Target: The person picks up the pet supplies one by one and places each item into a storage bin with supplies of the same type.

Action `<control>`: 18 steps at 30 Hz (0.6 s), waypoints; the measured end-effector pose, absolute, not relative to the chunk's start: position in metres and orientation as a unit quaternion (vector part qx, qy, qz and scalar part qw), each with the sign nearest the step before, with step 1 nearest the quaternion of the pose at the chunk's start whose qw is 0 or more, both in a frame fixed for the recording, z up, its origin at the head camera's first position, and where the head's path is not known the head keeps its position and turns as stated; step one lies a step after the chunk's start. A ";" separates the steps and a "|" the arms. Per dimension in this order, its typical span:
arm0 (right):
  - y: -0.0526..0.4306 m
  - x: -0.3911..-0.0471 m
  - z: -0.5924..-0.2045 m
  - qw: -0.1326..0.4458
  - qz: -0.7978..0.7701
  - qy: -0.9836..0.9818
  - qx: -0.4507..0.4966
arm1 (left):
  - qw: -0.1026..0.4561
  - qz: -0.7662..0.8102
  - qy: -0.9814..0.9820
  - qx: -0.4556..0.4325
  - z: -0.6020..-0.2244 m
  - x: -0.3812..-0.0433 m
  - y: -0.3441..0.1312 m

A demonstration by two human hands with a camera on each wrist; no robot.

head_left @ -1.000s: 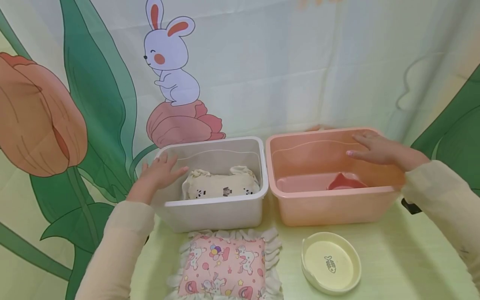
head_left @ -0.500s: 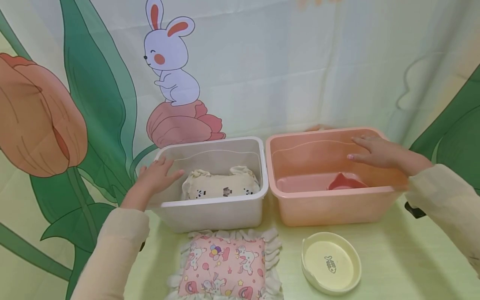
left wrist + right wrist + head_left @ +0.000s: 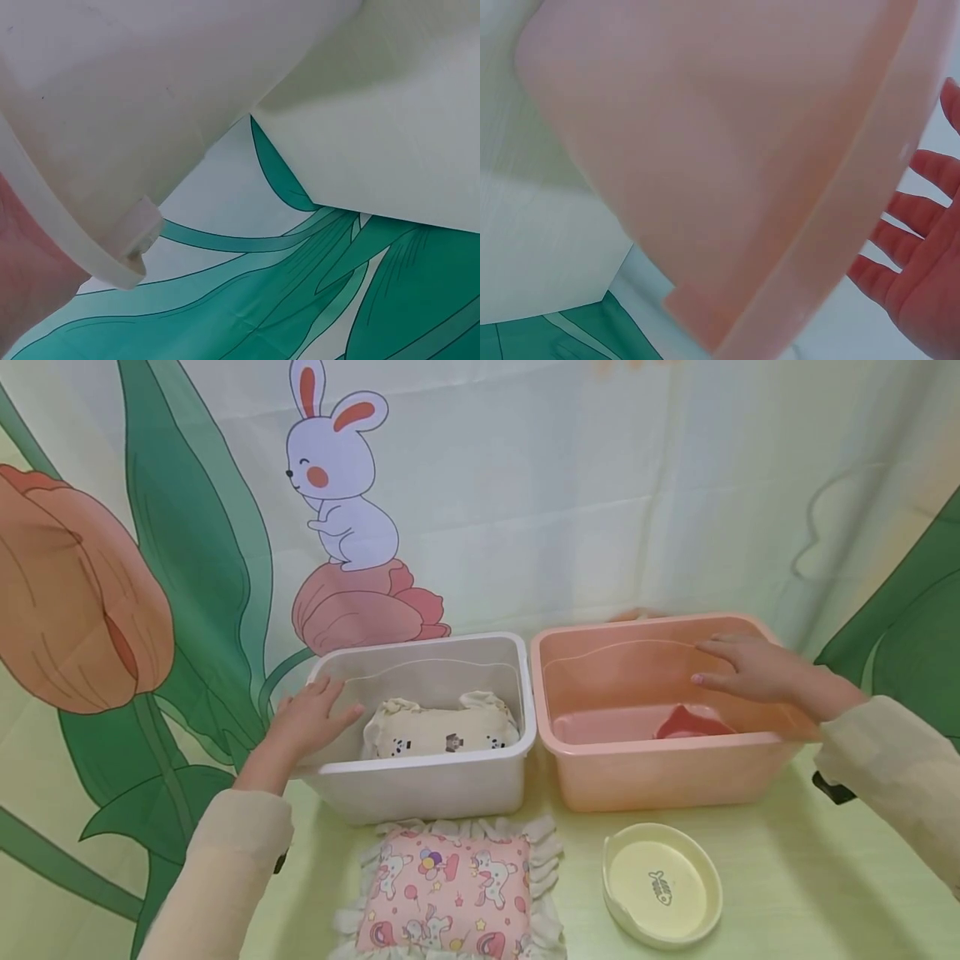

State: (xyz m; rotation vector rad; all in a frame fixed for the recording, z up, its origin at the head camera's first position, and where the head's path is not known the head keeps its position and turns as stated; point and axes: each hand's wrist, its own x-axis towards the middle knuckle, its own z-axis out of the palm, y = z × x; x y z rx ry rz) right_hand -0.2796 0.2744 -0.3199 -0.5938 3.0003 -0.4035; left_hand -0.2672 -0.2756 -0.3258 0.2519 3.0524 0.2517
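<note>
My left hand (image 3: 306, 720) is over the left end of a white plastic bin (image 3: 431, 766), fingers extended; the left wrist view shows it right at the bin's rim (image 3: 60, 217). Inside that bin lies a cream cloth bundle (image 3: 442, 728) printed with small dog faces. Above the right end of a peach plastic bin (image 3: 667, 768) my right hand (image 3: 765, 670) has its fingers spread, holding nothing. In the right wrist view those fingers (image 3: 915, 214) appear beyond the peach rim (image 3: 832, 202). A red object with a pointed edge (image 3: 690, 724) sits in the peach bin, partly hidden by its front wall.
In front of the white bin lies a pink unicorn-print cushion (image 3: 450, 893) with a ruffled edge. A pale yellow round dish (image 3: 662, 887) with a fish-bone mark stands before the peach bin. Behind both bins hangs a printed cloth (image 3: 562, 510) with a rabbit and tulips.
My left hand has shifted slightly left and down along the white bin's end. The right forearm has drifted a little to the right. Bins, cushion and dish stay in place.
</note>
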 end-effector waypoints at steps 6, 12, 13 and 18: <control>0.270 -0.275 -0.318 0.004 -0.115 0.970 -0.213 | 0.028 0.096 0.991 0.088 -0.329 -0.265 -0.276; 0.266 -0.272 -0.318 -0.014 -0.108 0.968 -0.225 | 0.025 0.101 0.990 0.090 -0.330 -0.262 -0.276; 0.266 -0.272 -0.318 -0.017 -0.106 0.968 -0.226 | 0.023 0.101 0.990 0.091 -0.330 -0.261 -0.277; 0.265 -0.270 -0.321 -0.028 -0.107 0.967 -0.229 | 0.018 0.098 0.990 0.096 -0.331 -0.258 -0.278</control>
